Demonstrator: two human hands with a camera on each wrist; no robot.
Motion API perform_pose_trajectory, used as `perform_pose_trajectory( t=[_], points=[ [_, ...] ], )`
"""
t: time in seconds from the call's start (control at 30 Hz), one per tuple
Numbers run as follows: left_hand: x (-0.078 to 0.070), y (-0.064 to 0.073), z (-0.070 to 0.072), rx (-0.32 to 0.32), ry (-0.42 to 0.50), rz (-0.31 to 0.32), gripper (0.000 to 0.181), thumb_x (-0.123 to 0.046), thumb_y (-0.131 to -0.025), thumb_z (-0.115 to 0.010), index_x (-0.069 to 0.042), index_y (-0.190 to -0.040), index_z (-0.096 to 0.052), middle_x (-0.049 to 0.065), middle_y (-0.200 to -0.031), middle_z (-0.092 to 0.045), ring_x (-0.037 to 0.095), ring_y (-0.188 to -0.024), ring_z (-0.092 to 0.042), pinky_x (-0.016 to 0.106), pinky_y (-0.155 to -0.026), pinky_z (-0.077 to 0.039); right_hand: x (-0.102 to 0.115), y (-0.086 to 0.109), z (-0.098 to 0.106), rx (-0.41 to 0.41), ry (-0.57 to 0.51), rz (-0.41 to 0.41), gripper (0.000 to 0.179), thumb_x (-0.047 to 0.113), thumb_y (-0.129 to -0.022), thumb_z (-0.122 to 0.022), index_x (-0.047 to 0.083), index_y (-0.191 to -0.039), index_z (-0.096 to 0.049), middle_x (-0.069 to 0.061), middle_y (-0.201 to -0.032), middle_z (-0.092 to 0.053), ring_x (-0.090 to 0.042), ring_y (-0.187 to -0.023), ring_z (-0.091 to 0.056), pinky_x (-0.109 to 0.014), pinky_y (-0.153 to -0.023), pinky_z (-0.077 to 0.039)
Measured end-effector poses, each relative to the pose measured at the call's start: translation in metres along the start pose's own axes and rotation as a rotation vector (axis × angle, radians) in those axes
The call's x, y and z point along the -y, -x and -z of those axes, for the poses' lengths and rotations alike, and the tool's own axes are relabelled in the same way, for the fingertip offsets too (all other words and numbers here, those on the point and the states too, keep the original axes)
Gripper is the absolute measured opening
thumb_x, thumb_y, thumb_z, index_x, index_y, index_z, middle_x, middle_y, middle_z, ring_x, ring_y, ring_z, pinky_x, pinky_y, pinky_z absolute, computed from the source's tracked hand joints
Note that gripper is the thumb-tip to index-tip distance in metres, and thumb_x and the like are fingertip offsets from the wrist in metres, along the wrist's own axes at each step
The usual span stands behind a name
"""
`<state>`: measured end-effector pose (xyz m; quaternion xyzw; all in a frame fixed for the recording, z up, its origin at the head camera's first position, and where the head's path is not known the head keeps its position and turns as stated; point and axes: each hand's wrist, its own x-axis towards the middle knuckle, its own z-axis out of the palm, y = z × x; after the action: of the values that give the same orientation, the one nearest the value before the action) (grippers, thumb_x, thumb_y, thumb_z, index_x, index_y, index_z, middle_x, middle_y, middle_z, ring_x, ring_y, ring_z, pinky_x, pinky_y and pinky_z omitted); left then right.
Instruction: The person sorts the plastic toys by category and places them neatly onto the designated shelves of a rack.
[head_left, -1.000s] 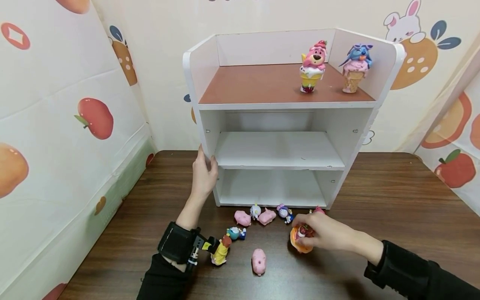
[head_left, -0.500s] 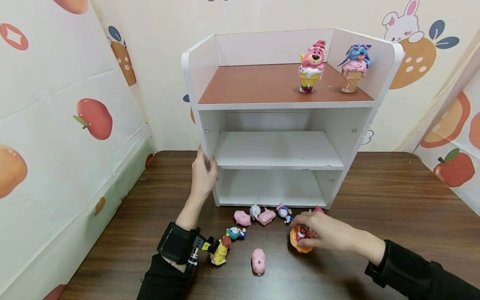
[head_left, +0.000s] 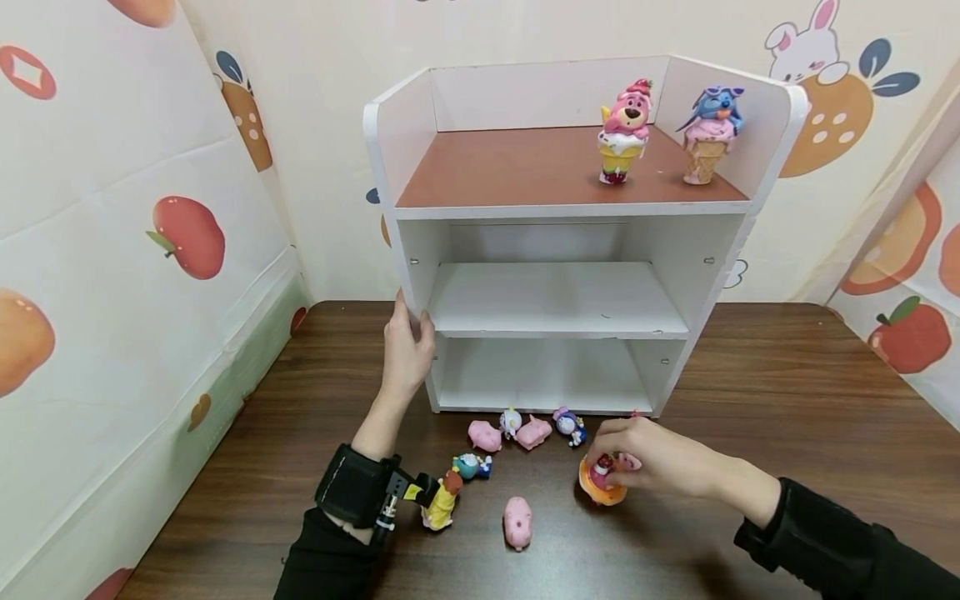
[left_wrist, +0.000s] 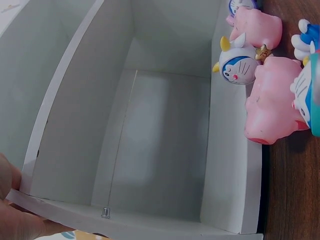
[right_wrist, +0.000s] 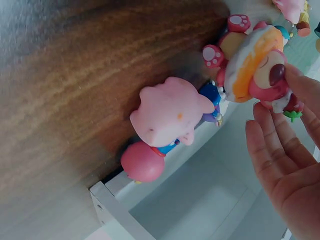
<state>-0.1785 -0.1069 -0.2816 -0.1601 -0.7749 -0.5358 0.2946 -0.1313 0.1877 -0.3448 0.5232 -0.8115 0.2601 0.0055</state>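
My left hand (head_left: 407,350) grips the left side panel of the white shelf unit (head_left: 558,337), thumb and fingers on opposite faces of its edge in the left wrist view. My right hand (head_left: 660,458) pinches the head of a pink bear figurine (right_wrist: 270,75) wearing an orange-and-white ring. Head up in the right wrist view, the bear is close to the tabletop. Beside it lie a pink pig figurine (right_wrist: 167,112) and a round pink figure (right_wrist: 143,161), both partly hidden by the hand in the head view.
On the brown top shelf stand a pink bear ice-cream figure (head_left: 624,137) and a blue one (head_left: 711,137). Several small figurines lie before the unit, among them a pink pig (head_left: 517,523), a yellow-dressed figure (head_left: 442,502) and a blue-and-white figure (head_left: 472,467).
My right hand has shifted slightly up and right, its fingers now closer round the bear's head. The left hand and the shelf unit stay as they were.
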Motion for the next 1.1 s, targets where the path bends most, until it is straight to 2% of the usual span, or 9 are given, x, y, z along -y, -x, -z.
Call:
perform_pose_trajectory(
  t=[0.27, 0.53, 0.67, 0.8, 0.93, 1.1],
  points=[
    [0.001, -0.001, -0.001, -0.004, -0.004, -0.005, 0.044, 0.016, -0.082, -0.038, 0.016, -0.125, -0.031, 0.036, -0.116, -0.044, 0.045, -0.106, -0.045, 0.054, -0.084, -0.039, -0.001, 0.002, -0.005, -0.069, 0.024, -0.069, 0.014, 0.01, -0.074, -0.07, 0.015, -0.085, -0.063, 0.011, -0.082, -0.055, 0.0, -0.07, -0.049, -0.018, -0.055, -0.045],
    [0.001, -0.001, -0.001, 0.003, -0.007, 0.007, 0.044, 0.016, -0.082, -0.038, 0.016, -0.126, -0.03, 0.036, -0.117, -0.043, 0.045, -0.107, -0.044, 0.053, -0.085, -0.039, 0.0, 0.004, -0.012, -0.139, 0.042, -0.09, 0.013, 0.012, -0.074, -0.07, 0.015, -0.084, -0.062, 0.011, -0.079, -0.054, 0.0, -0.067, -0.046, -0.014, -0.054, -0.042],
    [0.001, -0.002, -0.001, 0.001, -0.006, -0.001, 0.043, 0.016, -0.082, -0.038, 0.017, -0.125, -0.031, 0.037, -0.116, -0.044, 0.046, -0.106, -0.045, 0.054, -0.084, -0.04, 0.001, 0.006, -0.014, -0.157, 0.052, -0.117, 0.018, 0.015, -0.073, -0.072, 0.014, -0.087, -0.062, 0.012, -0.082, -0.054, -0.001, -0.068, -0.048, -0.018, -0.056, -0.044],
    [0.001, -0.001, 0.0, -0.004, -0.011, 0.002, 0.043, 0.016, -0.082, -0.038, 0.017, -0.125, -0.031, 0.037, -0.115, -0.044, 0.046, -0.105, -0.045, 0.054, -0.083, -0.04, 0.004, 0.008, -0.016, -0.16, 0.105, -0.157, 0.029, 0.02, -0.068, -0.076, 0.013, -0.092, -0.062, 0.011, -0.087, -0.055, -0.002, -0.078, -0.049, -0.024, -0.064, -0.047],
    [0.001, 0.0, 0.0, 0.001, -0.01, 0.007, 0.043, 0.016, -0.083, -0.038, 0.017, -0.125, -0.031, 0.037, -0.116, -0.044, 0.046, -0.105, -0.045, 0.054, -0.083, -0.04, 0.008, 0.01, -0.019, -0.16, 0.146, -0.19, 0.035, 0.02, -0.064, -0.078, 0.013, -0.094, -0.062, 0.009, -0.089, -0.054, -0.004, -0.079, -0.048, -0.023, -0.064, -0.047],
    [0.002, 0.0, 0.0, 0.003, -0.002, 0.002, 0.043, 0.016, -0.083, -0.038, 0.017, -0.125, -0.031, 0.037, -0.116, -0.043, 0.046, -0.106, -0.044, 0.054, -0.084, -0.04, 0.009, 0.01, -0.023, -0.168, 0.195, -0.191, 0.037, 0.018, -0.061, -0.079, 0.013, -0.093, -0.062, 0.007, -0.089, -0.054, -0.006, -0.08, -0.049, -0.023, -0.065, -0.047]
  ],
)
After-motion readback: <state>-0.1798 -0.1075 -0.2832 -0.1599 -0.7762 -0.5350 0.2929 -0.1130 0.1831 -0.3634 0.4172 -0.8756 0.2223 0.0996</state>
